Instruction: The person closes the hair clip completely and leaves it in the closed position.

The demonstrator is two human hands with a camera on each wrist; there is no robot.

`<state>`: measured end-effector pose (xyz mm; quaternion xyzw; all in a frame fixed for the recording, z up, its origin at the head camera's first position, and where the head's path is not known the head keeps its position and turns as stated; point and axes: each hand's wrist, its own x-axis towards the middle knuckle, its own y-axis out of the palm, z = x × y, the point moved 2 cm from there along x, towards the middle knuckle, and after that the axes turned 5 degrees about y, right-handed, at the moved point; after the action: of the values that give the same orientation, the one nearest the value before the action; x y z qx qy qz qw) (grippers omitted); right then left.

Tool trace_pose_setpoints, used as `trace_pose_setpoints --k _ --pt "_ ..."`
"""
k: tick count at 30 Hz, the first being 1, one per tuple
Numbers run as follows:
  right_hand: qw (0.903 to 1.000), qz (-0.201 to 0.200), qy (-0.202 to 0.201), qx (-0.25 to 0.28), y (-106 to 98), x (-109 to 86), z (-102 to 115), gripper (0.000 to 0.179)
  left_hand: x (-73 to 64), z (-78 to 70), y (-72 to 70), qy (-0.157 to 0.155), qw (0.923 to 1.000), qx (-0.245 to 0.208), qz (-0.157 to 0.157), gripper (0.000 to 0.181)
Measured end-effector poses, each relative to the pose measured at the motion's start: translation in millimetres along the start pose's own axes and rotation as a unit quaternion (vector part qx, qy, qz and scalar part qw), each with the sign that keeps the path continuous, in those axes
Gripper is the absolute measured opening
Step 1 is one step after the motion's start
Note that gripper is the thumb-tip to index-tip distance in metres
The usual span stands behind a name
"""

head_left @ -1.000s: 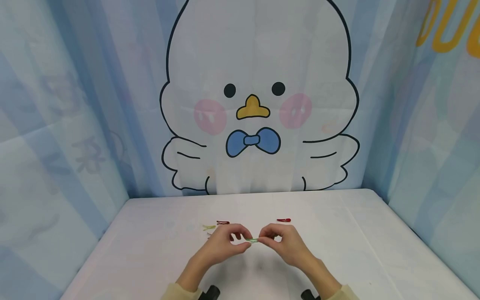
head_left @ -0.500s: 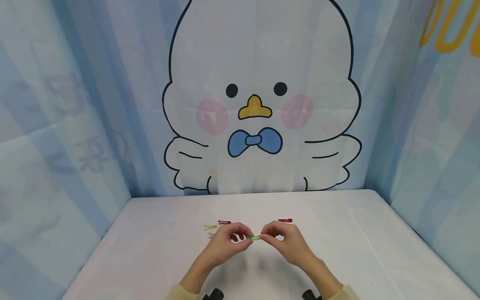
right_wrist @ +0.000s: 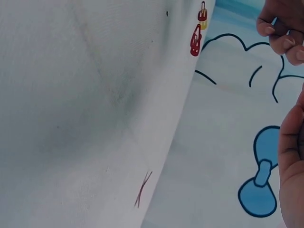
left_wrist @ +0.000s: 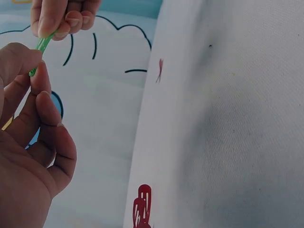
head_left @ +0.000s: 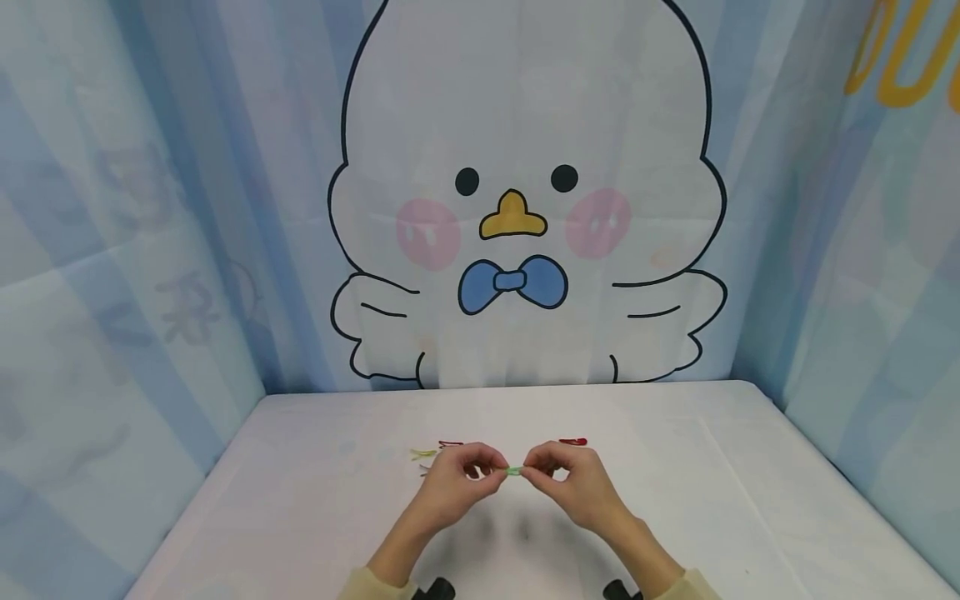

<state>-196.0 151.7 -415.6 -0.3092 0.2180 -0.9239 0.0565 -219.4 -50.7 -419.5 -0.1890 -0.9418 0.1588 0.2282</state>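
A small green hair clip is held above the table between both hands. My left hand pinches its left end between thumb and index finger. At the other end, the thumb and fingertips of my right hand pinch it. In the left wrist view the green hair clip runs from one set of fingertips to the other, its ends covered. The right wrist view shows part of my right hand at the edge, with the clip out of sight.
On the white table, a red hair clip lies beyond my right hand. Behind the left hand lie another red hair clip, a yellow hair clip and one partly hidden. A curtain with a cartoon bird stands at the back.
The green clip has risen slightly with both hands, and the left fingers now cover more of it. Its slanted, spread outline now looks more level and compact. The head view has shifted a little.
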Motion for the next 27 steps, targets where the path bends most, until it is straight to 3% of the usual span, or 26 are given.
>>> trace_pose_setpoints --k 8,16,22,27 --pt "0.9996 -0.022 0.012 -0.010 5 4.5 -2 0.007 2.1 0.9 1.0 -0.009 0.9983 0.040 -0.041 0.004" --pt "0.9989 -0.045 0.000 -0.017 13 0.5 -4 0.011 -1.3 1.8 6.8 -0.043 0.9946 0.054 -0.078 0.006" --pt "0.9981 -0.053 0.015 -0.029 15 -1.4 -7 0.012 -2.2 3.0 7.5 -0.066 0.9947 0.035 -0.071 0.002" --pt "0.9980 -0.044 -0.018 -0.042 14 0.7 -6 0.022 -0.7 4.5 6.3 -0.068 0.9954 0.006 -0.067 0.004"
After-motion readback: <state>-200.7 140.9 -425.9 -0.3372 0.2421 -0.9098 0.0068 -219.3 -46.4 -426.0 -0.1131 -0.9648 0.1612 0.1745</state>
